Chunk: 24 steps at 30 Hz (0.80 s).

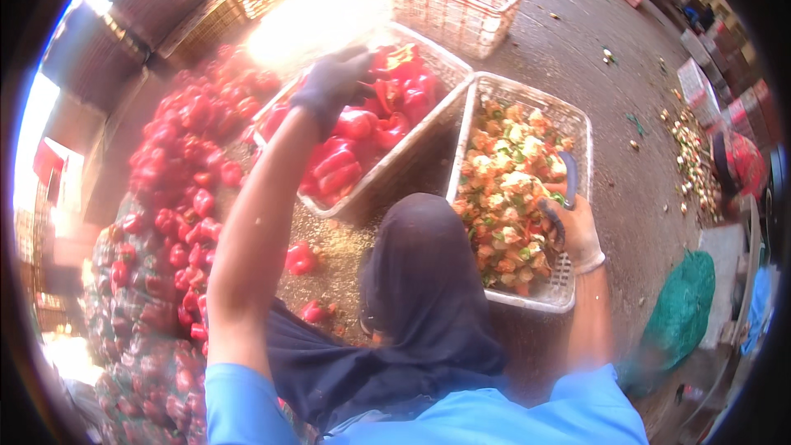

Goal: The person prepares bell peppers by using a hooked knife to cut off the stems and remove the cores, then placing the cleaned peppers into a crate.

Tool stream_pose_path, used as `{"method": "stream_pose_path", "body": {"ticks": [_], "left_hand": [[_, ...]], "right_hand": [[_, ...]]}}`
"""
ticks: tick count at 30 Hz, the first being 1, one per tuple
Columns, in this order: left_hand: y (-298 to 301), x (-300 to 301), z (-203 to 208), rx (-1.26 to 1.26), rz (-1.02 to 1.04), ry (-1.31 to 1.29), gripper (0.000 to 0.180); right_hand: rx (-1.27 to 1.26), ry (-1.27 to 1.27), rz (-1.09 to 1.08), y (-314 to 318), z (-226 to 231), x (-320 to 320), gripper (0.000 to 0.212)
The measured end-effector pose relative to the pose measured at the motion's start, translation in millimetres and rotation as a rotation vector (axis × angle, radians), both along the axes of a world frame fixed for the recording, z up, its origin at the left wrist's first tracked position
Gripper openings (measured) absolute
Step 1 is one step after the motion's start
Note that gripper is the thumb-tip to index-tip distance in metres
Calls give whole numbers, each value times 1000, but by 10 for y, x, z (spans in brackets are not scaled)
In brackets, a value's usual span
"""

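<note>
My left hand [336, 81], in a dark glove, reaches over a white plastic crate [404, 148] of red bell peppers [358, 128]. Its fingers are stretched out above the peppers, and I see nothing held in them. On the right, a second white crate [527, 300] is filled with pale orange and green pepper cores [507, 189]. Over that crate's right side is my right hand [575, 227], its glove white with dark fingers. Thumb and fingers are spread in a curve beside the cores. Whether one core touches them is unclear.
A large heap of red peppers [185, 124] lies left, with netted peppers [148, 338] nearer. My knee [424, 235] is between the crates. Beyond stands a pale crate [457, 4]. At right are a green mesh sack [680, 309] and scattered scraps [688, 148]. Glare blurs the upper left.
</note>
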<state>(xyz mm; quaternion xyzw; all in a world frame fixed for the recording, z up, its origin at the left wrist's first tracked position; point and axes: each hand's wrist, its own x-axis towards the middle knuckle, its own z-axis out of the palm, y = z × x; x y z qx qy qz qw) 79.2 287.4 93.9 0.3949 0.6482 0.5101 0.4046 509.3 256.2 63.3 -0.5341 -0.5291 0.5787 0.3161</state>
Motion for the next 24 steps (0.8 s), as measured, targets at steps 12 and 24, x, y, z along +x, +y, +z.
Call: {"method": "stream_pose_path", "body": {"ticks": [12, 24], "left_hand": [[-2369, -1446, -851, -409, 95, 333, 33], [-6198, -2059, -963, -914, 469, 713, 48]], "right_hand": [[517, -449, 125, 563, -1327, 661, 33], [115, 29, 35, 998, -771, -648, 41]]}}
